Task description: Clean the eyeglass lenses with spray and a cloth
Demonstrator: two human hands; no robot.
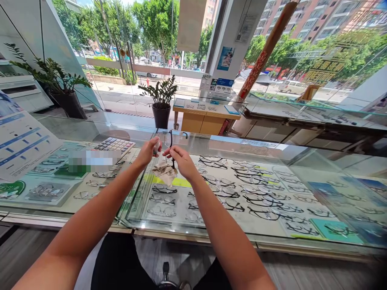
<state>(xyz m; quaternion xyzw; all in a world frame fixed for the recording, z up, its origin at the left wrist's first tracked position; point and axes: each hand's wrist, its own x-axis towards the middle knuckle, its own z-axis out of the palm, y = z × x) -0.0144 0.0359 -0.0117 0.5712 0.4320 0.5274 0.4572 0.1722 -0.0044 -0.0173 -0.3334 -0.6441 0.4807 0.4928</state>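
Observation:
My left hand (147, 152) is closed around a small pale bottle (156, 147), mostly covered by the fingers, with a finger or thumb at its top. Just to the right, my right hand (180, 160) pinches a pair of eyeglasses (171, 139) with dark temples. The glasses are held up above the glass counter, their lenses close to the bottle. Below both hands, a crumpled beige cloth (165, 172) lies on the countertop.
Several rows of eyeglasses (222, 192) sit inside the glass display counter (193, 230). A calculator (115, 145) lies left of my hands, near a printed sheet (26, 139). Beyond the counter stand a potted plant (161, 114) and a wooden cabinet (205, 122).

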